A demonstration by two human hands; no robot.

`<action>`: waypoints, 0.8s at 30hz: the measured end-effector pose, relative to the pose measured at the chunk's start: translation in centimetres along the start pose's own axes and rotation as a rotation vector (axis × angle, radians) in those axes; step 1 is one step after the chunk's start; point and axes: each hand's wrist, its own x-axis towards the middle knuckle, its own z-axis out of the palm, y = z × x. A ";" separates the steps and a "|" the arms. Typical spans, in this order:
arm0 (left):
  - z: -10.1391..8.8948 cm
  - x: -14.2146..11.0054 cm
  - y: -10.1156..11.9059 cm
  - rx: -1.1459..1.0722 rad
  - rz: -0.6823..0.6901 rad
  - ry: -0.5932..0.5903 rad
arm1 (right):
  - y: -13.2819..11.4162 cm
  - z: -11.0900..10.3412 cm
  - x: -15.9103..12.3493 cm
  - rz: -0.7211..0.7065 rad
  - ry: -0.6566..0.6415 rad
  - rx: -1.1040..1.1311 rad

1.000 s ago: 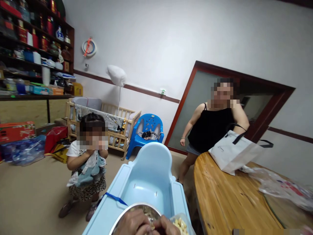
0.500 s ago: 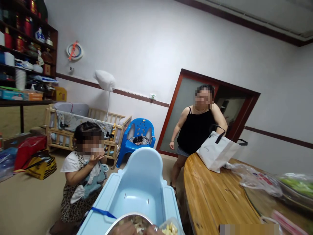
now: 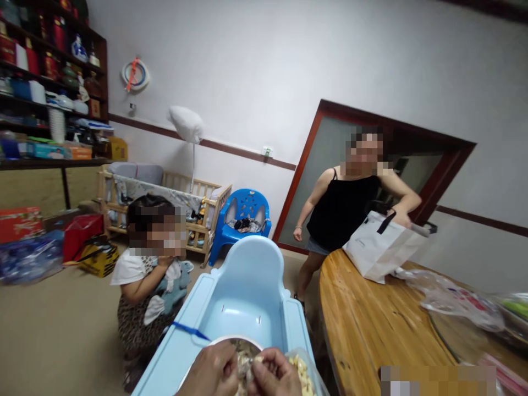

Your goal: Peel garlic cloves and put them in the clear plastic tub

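My left hand (image 3: pixel 212 369) is closed at the near edge of the view, over a metal bowl (image 3: pixel 247 341); whatever its fingertips hold is hidden. Beside it, my right hand (image 3: pixel 277 375) pinches a pale garlic clove (image 3: pixel 259 359) between thumb and fingers. Garlic pieces and papery skins (image 3: pixel 244 352) lie in the bowl below. Just right of my right hand is a clear plastic container (image 3: pixel 317 369) with several peeled garlic cloves (image 3: pixel 300 367). The bowl and container are at the light-blue child's high chair (image 3: pixel 247 275), which faces me.
At left a child (image 3: pixel 150 291) holds a grey-blue plush toy. Across the wooden table (image 3: pixel 358 313), a person (image 3: pixel 342 203) in black has a hand at a white bag (image 3: pixel 383 247). A blue chair (image 3: pixel 243 220) and wooden crib (image 3: pixel 165 187) stand behind.
The view has shifted, bringing my hands and the bowl higher into sight. The person in black has moved a hand to the top of the white bag.
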 end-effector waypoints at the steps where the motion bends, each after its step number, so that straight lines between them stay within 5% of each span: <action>1: -0.1 0.0 0.1 0.011 -0.010 -0.011 | -0.5 0.1 -0.3 0.038 -0.001 0.018; 7: -0.3 -0.3 0.1 -0.026 -0.044 -0.071 | -1.8 -0.1 -1.1 0.115 -0.046 0.002; 16: -0.8 -0.3 -0.1 -0.273 0.085 -0.055 | 0.8 -0.5 -0.5 -0.037 -0.049 -0.260; 24: -0.9 -0.3 -0.1 -0.231 0.076 -0.103 | 0.8 -0.4 -0.5 -0.109 -0.012 -0.341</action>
